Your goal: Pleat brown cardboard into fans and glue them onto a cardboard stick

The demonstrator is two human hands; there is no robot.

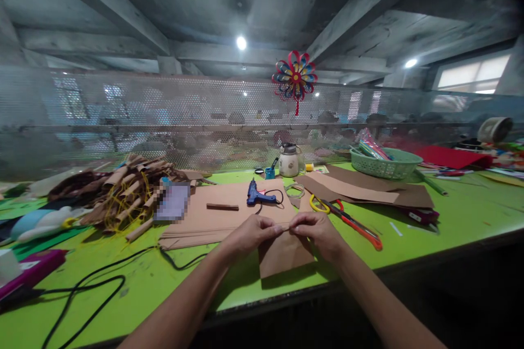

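Near the table's front edge, my left hand [258, 233] and my right hand [317, 230] pinch the far edge of a piece of brown paper [284, 256], fingertips close together. That edge looks folded or rolled between the fingers; the rest hangs toward me. Just beyond lies a stack of brown paper sheets [196, 234]. On the stack rest a blue glue gun [257, 194] and a narrow dark brown strip [222, 207]. Scissors with yellow handles [319, 203] and an orange-red cutter [360, 226] lie to the right of my right hand.
A heap of rolled brown paper with yellow string [126, 191] fills the left. Black cable [118, 278] loops across the green table [164, 305]. At the back stand a white jar [289, 162] and a green basket [385, 166]. Dark brown sheets [409, 195] lie right.
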